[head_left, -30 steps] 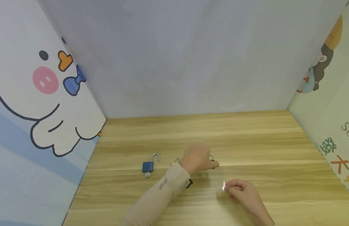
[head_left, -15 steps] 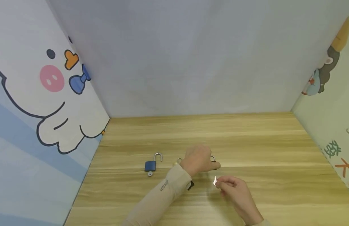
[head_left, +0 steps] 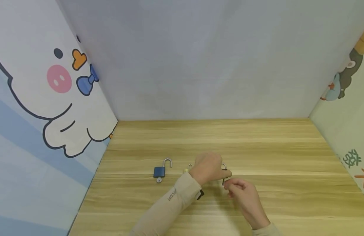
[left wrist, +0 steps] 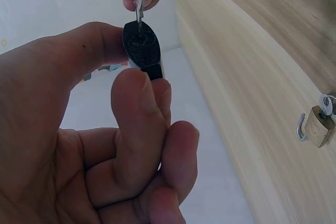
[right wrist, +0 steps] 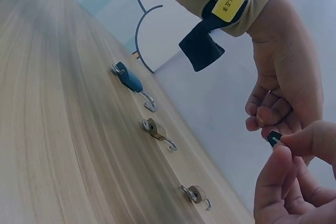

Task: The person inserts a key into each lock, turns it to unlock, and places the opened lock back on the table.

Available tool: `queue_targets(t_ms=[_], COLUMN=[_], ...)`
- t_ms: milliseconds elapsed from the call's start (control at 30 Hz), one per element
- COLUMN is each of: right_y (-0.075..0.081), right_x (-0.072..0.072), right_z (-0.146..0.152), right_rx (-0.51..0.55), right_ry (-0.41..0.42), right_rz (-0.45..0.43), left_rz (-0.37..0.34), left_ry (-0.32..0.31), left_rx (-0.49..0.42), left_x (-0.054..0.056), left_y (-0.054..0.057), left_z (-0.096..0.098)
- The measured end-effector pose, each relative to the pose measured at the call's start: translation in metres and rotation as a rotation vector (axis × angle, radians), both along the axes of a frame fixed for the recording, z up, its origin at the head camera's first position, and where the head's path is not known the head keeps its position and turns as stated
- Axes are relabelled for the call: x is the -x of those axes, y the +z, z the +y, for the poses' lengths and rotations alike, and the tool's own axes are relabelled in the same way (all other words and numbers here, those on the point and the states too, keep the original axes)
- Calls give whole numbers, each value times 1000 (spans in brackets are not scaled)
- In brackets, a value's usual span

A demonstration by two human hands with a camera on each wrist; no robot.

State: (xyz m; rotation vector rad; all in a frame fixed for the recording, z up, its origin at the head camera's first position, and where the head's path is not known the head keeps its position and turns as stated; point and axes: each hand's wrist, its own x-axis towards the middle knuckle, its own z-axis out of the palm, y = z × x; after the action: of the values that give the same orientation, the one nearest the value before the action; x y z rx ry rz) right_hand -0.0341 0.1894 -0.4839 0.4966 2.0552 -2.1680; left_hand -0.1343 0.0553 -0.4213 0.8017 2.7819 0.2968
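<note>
My left hand [head_left: 209,167] pinches a small black padlock [left wrist: 143,48] between thumb and fingers, above the table. Its keyhole end faces the right hand in the left wrist view, and the shackle [head_left: 224,165] shows past the fingers in the head view. With thumb and fingertips, my right hand [head_left: 243,196] grips a silver key [left wrist: 139,1]. The key's tip meets the keyhole; how deep it sits I cannot tell. On the table lie a blue padlock [head_left: 159,172] with its shackle swung out and a key in it, and a brass padlock [head_left: 185,170] partly behind the left wrist.
Another brass padlock [right wrist: 196,193] with a key lies on the wooden table [head_left: 134,206], hidden by the left hand in the head view. Printed panels stand at left and right, and a pale grey wall [head_left: 199,65] closes the back.
My right hand has moved left and up, bringing the key from apart to the black padlock's keyhole. The left hand keeps its hold on the padlock. The head view has shifted slightly.
</note>
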Motion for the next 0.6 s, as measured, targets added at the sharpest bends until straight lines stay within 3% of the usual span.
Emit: queue_targets(t_ms=[233,600], right_y=[-1,-5], right_x=[2,6], right_z=[-5,-13], right_rx=[35,148], right_ry=[-70,-185], right_rz=[29,63], left_rz=[2,-37], left_ry=[10,58], left_rx=[13,-44], left_x=[0,0], left_y=[-4,-7], left_z=[-1,-2])
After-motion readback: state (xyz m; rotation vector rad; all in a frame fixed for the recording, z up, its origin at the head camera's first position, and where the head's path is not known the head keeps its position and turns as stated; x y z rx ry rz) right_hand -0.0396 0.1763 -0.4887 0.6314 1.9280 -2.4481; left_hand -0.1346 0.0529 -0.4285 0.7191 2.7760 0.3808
